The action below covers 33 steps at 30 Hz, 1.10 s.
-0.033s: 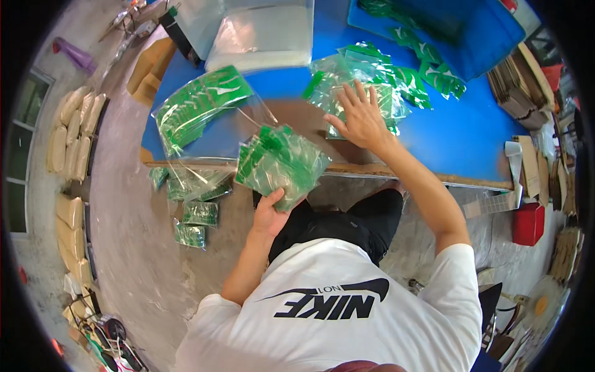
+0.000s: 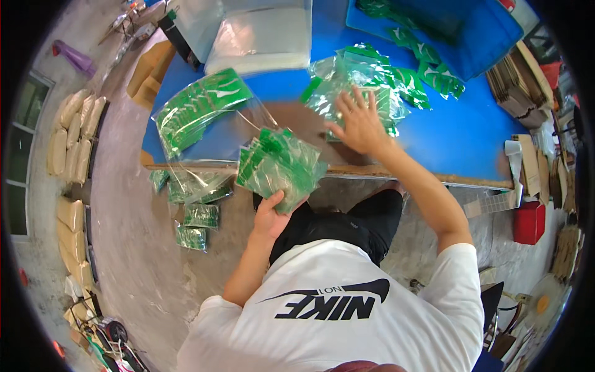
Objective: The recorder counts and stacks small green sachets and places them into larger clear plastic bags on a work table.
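Note:
My left hand [image 2: 271, 215] grips a fanned stack of clear plastic packets with green panels [image 2: 279, 164] by its near end, in front of the table edge. On the blue tabletop, my right hand [image 2: 362, 124] lies with spread fingers over a loose pile of similar green-and-clear packets [image 2: 331, 93], palm down. What is under the palm is hidden. To the left, a large clear plastic bag [image 2: 201, 108] holds a curved row of green packets and hangs partly over the table edge.
A translucent bin [image 2: 260, 37] and a blue bin [image 2: 471, 37] stand at the far side, green packets spilling from the blue one. Bundled green packets [image 2: 201, 215] lie below the table's left edge. Flattened cardboard [image 2: 520, 90] is stacked at right, near a red box [image 2: 528, 222].
My right hand has drawn slightly nearer to me over the pile, its fingers a little more bent. The stack in my left hand has tilted slightly.

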Each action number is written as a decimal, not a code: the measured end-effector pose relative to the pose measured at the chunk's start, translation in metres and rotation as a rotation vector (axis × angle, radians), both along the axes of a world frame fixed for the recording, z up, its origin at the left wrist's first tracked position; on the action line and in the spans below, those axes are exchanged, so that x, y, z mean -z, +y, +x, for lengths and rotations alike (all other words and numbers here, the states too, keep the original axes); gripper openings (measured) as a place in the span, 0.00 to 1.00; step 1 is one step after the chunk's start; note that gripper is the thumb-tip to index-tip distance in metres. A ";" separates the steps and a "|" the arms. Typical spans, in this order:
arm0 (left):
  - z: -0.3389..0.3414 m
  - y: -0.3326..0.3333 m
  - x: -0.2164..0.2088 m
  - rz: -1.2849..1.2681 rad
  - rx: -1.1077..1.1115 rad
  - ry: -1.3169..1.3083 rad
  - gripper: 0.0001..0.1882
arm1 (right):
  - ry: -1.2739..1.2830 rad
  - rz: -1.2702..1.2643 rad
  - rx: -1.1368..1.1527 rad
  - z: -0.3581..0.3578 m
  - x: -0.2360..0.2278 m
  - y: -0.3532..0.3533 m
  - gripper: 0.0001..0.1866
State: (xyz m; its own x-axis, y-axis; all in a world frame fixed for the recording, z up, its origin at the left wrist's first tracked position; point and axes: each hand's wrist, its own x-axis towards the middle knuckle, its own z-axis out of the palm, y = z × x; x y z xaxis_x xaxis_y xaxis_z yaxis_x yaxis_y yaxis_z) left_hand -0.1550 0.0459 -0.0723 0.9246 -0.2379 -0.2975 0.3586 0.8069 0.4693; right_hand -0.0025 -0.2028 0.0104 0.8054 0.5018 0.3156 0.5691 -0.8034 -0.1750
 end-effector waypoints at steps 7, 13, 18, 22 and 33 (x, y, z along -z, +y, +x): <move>-0.003 0.000 0.015 -0.130 -0.016 0.008 0.38 | 0.492 0.153 -0.455 -0.068 0.010 0.009 0.26; -0.002 0.013 0.009 -0.088 0.033 0.014 0.34 | 0.071 0.184 -0.031 -0.085 0.013 0.010 0.23; -0.009 0.013 0.012 -0.065 0.064 0.050 0.35 | 0.503 0.624 -0.258 -0.090 -0.001 0.013 0.16; -0.010 0.003 0.005 -0.181 0.093 0.061 0.37 | -0.030 0.555 0.191 -0.065 -0.010 0.000 0.24; -0.016 0.031 0.018 -0.001 0.090 -0.083 0.34 | -0.045 0.306 -0.173 -0.098 0.029 -0.028 0.13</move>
